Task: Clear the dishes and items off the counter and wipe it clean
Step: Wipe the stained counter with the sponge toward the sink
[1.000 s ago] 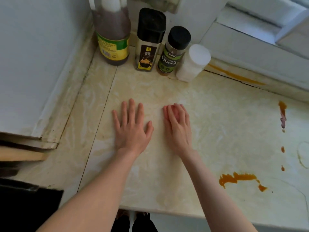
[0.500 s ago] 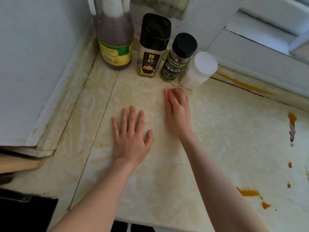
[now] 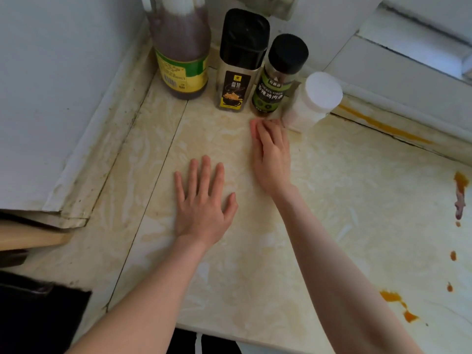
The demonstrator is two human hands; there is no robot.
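Marble counter [image 3: 332, 200] — four bottles, two flat hands, orange spills.

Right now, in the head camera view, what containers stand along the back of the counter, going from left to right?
Big dark sauce bottle → square jar with a black lid → round spice jar with a black cap → white-capped jar, which looks tilted in this wide view.

Marbled counter [image 3: 357, 200], four bottles [image 3: 238, 72] at back, orange spills [image 3: 398, 305]
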